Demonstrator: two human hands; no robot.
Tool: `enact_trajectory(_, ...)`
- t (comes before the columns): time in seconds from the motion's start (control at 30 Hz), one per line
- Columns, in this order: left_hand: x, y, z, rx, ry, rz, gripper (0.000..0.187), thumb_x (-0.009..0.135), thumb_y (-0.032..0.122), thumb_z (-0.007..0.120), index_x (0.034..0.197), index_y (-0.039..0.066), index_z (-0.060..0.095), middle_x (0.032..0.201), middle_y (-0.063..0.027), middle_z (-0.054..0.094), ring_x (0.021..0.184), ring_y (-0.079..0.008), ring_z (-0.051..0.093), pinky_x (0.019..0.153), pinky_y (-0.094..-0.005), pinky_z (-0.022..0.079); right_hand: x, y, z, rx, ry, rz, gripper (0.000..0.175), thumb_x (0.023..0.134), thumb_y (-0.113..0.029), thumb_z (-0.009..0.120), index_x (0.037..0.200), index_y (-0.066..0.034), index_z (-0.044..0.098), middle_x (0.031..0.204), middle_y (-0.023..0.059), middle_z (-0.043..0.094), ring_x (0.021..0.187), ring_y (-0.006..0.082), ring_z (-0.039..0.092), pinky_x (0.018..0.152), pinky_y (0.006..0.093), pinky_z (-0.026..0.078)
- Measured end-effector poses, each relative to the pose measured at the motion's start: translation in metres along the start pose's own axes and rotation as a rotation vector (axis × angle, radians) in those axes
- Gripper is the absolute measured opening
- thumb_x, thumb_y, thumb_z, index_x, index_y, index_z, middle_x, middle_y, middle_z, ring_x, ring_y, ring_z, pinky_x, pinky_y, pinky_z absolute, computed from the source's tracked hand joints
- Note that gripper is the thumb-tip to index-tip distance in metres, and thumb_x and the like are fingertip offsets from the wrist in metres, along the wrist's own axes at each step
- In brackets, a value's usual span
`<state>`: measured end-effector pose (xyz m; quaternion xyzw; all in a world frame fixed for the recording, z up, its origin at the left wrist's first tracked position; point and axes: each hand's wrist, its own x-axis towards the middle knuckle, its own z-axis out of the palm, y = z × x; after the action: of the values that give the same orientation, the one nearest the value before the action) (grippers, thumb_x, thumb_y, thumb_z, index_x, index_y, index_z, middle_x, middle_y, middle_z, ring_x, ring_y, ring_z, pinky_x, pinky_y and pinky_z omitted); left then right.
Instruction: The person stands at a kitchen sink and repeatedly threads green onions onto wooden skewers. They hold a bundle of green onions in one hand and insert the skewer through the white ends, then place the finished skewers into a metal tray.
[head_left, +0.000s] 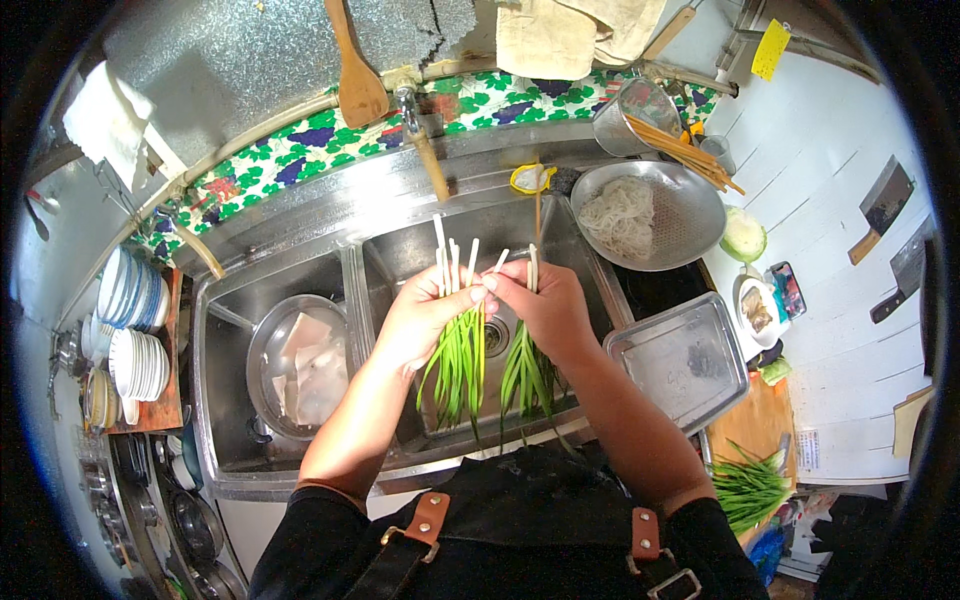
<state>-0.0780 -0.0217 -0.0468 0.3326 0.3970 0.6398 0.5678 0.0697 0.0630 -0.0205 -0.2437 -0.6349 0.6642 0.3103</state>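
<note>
Over the middle basin of a stainless steel sink (352, 300), my left hand (437, 304) grips a bunch of green leafy stalks (457, 364), white ends up and leaves hanging down. My right hand (541, 304) holds a second, smaller bunch (525, 367) the same way. The fingertips of both hands meet at a white stalk (501, 261) between the bunches. Below them lies the basin's drain (495, 337). In the left basin, a round metal bowl (259, 360) holds pale flat pieces (311, 364) in liquid.
A metal colander (682, 217) with pale noodles (622, 217) and a rectangular metal tray (675, 364) stand to the right. More green stalks (750, 480) lie on a wooden board (739, 420). Stacked bowls (139, 364) stand at left. A hose-tipped faucet (427, 150) overhangs the sink. Cleavers (885, 199) are at far right.
</note>
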Motion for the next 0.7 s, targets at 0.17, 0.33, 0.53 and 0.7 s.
enact_trajectory(0.17, 0.004, 0.002, -0.007, 0.189, 0.328, 0.181, 0.020, 0.095, 0.020, 0.045, 0.097, 0.003, 0.054, 0.079, -0.0064, 0.062, 0.074, -0.0104, 0.057, 0.070, -0.0216, 0.044, -0.004, -0.001, -0.008, -0.056, 0.183, 0.040, 0.012, 0.079, -0.012, 0.068, 0.079, -0.0008, 0.067, 0.066, -0.0059, 0.056, 0.060, 0.0019, 0.046, 0.057, 0.0182, 0.035)
enact_trajectory(0.33, -0.005, 0.008, -0.002, 0.455, 0.187, 0.214, 0.013, 0.084, 0.012, 0.063, 0.093, 0.006, 0.056, 0.077, 0.0040, 0.053, 0.066, -0.0048, 0.047, 0.061, -0.0202, 0.039, -0.001, 0.000, -0.008, -0.112, 0.172, 0.013, 0.013, 0.078, -0.014, 0.069, 0.080, -0.0009, 0.068, 0.068, -0.0042, 0.059, 0.062, 0.0023, 0.048, 0.057, 0.0189, 0.036)
enact_trajectory(0.53, -0.009, 0.008, 0.013, 0.439, 0.076, 0.138, 0.016, 0.076, 0.000, 0.068, 0.089, 0.005, 0.058, 0.080, 0.0027, 0.057, 0.072, -0.0055, 0.052, 0.066, -0.0206, 0.042, -0.001, 0.001, -0.004, -0.142, 0.086, -0.012, 0.014, 0.078, -0.012, 0.067, 0.082, 0.0015, 0.067, 0.073, 0.0022, 0.065, 0.067, 0.0048, 0.055, 0.062, 0.0205, 0.043)
enact_trajectory(0.7, -0.013, 0.013, 0.005, 0.479, 0.078, 0.085, 0.015, 0.077, 0.001, 0.067, 0.090, 0.004, 0.059, 0.080, 0.0021, 0.059, 0.072, -0.0057, 0.053, 0.065, -0.0204, 0.043, 0.000, 0.001, -0.002, -0.392, -0.051, 0.057, 0.016, 0.079, -0.012, 0.066, 0.084, 0.0031, 0.067, 0.071, 0.0043, 0.066, 0.065, 0.0064, 0.057, 0.060, 0.0219, 0.045)
